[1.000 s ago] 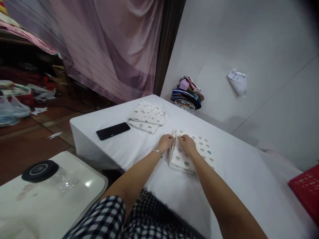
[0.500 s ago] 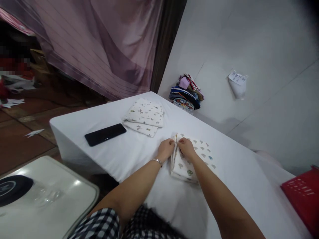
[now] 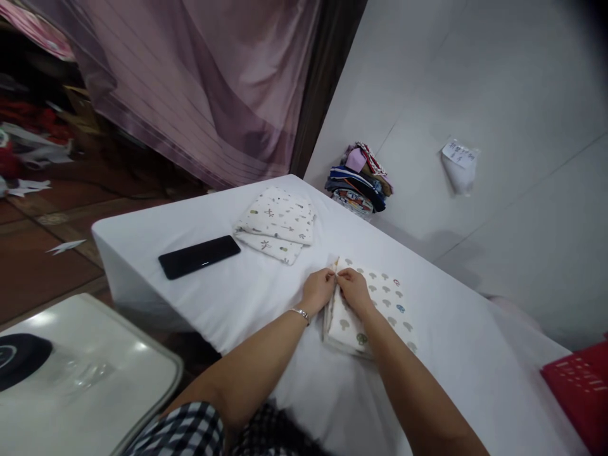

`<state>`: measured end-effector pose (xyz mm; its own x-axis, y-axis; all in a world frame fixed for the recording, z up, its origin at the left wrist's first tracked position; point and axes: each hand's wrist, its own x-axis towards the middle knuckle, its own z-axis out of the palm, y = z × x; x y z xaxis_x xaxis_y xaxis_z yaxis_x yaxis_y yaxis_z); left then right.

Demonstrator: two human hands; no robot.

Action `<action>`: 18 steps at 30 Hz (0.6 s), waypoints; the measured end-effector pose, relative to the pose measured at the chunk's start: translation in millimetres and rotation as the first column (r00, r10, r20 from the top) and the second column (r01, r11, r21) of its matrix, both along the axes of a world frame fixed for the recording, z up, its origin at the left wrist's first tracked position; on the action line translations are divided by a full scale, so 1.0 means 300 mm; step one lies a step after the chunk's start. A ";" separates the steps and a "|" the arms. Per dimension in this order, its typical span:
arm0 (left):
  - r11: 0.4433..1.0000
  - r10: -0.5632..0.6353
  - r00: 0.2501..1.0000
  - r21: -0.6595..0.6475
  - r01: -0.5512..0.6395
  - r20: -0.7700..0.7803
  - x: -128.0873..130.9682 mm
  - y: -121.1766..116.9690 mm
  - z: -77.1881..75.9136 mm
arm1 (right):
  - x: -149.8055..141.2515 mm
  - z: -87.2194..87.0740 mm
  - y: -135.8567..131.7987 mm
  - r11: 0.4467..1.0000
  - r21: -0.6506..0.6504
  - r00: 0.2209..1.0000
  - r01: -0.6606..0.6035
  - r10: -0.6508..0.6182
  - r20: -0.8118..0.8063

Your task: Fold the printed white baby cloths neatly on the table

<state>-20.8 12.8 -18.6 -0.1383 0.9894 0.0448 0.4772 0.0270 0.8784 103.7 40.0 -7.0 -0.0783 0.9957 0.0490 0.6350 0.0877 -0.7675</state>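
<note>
Fingers of left hand [image 3: 317,292] and right hand [image 3: 356,292] pinch, nearly closed, the left edge of the cloth [image 3: 380,297]. That edge runs away from the table's [image 3: 446,367] near edge; the bulk lies right.

Two folded cloths [image 3: 387,301] [image 3: 278,215], one black phone [image 3: 199,256], one bracelet [image 3: 301,313], one clothing pile [image 3: 358,180]
</note>
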 end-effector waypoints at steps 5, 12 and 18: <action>1.000 0.012 1.000 -0.019 -0.011 0.020 -0.001 0.006 -0.003 | -0.008 -0.017 -0.012 1.000 -0.012 1.000 -0.010 0.010 -0.028; 1.000 -0.022 1.000 0.015 0.022 0.005 -0.006 0.002 -0.001 | 0.013 0.034 -0.038 0.948 -0.273 0.927 -0.163 0.052 -0.373; 0.999 -0.029 1.000 -0.015 0.029 0.009 -0.001 -0.007 0.003 | 0.056 0.066 0.051 0.969 -0.229 0.954 -0.096 0.024 -0.298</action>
<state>-21.0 10.8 -17.8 -0.1100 0.9935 0.0291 0.4705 0.0263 0.8820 120.5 55.3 12.9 -0.1563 0.9747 -0.1596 0.3799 -0.0898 -0.9206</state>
